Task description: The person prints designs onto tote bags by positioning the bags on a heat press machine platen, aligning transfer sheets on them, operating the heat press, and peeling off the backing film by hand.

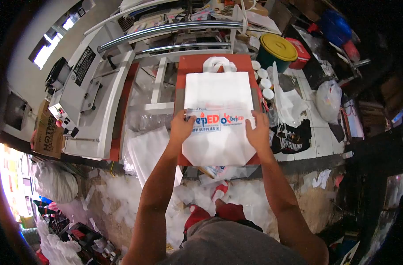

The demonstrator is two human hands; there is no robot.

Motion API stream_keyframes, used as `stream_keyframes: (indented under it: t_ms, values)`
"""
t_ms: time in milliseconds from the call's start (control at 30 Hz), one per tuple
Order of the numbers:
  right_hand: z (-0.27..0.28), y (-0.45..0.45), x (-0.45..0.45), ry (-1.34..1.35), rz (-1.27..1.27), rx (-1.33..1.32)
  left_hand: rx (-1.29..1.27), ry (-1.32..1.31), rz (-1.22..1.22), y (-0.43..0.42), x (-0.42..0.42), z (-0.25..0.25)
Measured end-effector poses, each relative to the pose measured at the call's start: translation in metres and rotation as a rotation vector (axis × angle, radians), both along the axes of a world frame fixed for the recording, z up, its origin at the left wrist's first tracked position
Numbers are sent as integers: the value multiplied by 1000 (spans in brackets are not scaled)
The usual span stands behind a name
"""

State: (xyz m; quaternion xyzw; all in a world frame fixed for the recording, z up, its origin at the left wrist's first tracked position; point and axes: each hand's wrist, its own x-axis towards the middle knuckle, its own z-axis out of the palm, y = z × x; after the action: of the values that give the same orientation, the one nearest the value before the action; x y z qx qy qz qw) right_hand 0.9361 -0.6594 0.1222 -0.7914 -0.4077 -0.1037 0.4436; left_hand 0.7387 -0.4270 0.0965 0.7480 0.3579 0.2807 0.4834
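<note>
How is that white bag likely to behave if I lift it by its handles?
The white bag will probably hang floppy, since its handles curve softly over the red board. It seems light for its size, lying flat without any obvious bulge.

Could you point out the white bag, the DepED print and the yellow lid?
White bag (217, 90): head view, panel above the print.
DepED print (213, 119): head view, red letters.
Yellow lid (278, 47): head view, its top.

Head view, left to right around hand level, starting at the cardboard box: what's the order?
Cardboard box → left hand → white tote bag → right hand → black printed item → filled plastic bag.
</note>
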Motion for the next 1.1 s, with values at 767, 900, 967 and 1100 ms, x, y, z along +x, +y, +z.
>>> stream_keyframes:
  t_ms: [767, 900, 967, 1100]
  values:
    - [-40, 14, -1, -120, 111, -347, 748, 235, -41, -31, 1, -11]
    - [-37, 13, -2, -116, 97, -283, 771, 254, -45, -33, 0, -12]
    - [-36, 13, -2, -130, 96, -294, 774, 251, -42, -31, 1, -15]
    - [-39, 13, -1, -145, 112, -318, 817, 212, -35, -29, 0, -17]
